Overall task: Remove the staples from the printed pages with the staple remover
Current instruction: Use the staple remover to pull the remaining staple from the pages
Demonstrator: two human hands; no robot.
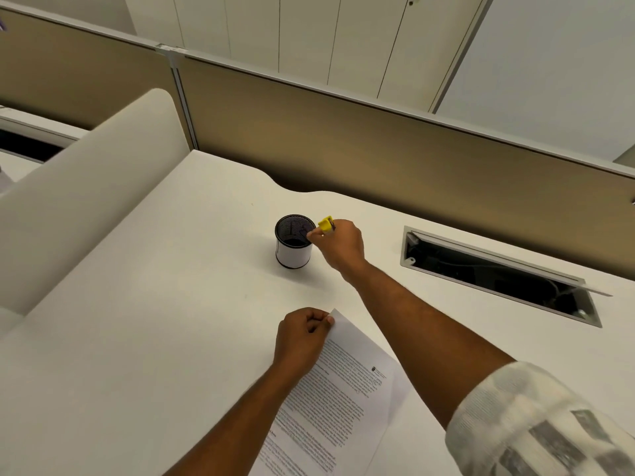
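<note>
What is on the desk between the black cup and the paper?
Nothing. In the head view the desk is bare between the cup and the paper; only the right arm passes beside it.

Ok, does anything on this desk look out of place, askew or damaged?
Only the cable hatch on the desk stands open, its lid tilted up with wires showing. The printed pages lie angled, pinned by the left hand.

Even, soft indoor light; faint shadows on the desk, wide-angle bending and slight blur at edges.

one mesh cup, one staple remover, two hands
</note>
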